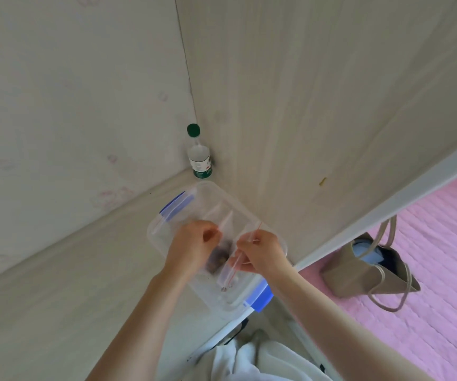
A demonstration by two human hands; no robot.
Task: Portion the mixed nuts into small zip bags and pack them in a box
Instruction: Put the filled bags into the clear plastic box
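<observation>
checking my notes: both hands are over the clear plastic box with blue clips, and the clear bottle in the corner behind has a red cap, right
Not red: the head view shows a green cap on the clear bottle in the corner. The rest holds: left hand and right hand are over the clear plastic box with blue clips.
</observation>
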